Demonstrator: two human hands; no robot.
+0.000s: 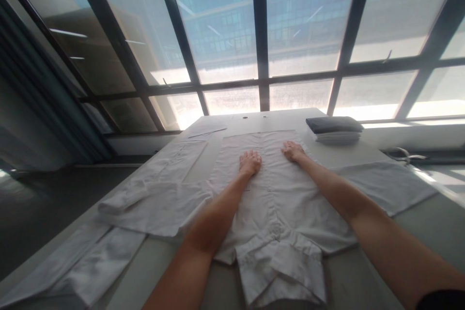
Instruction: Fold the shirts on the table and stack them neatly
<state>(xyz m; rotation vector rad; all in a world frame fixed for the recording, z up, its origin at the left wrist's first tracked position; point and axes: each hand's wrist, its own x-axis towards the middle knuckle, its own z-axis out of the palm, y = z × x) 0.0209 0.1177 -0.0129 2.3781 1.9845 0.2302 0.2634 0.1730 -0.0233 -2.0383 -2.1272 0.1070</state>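
A white button-front shirt point(269, 203) lies spread out, its collar point(281, 271) toward me and its hem at the far side. One sleeve point(385, 184) stretches out to the right, and white cloth on the left joins or overlaps the shirt there. My left hand point(250, 162) rests flat on the shirt's middle, left of the button line, fingers apart. Farther out, my right hand point(292, 150) lies on the right part of the shirt near its side edge, fingers stretched. Neither hand holds anything that I can see.
The pale table point(279, 118) runs toward large windows. A folded stack, dark cloth point(334, 124) over white cloth point(337, 136), sits at the back right. More white garments point(174, 162) lie along the left edge. A curtain point(39, 77) hangs at far left.
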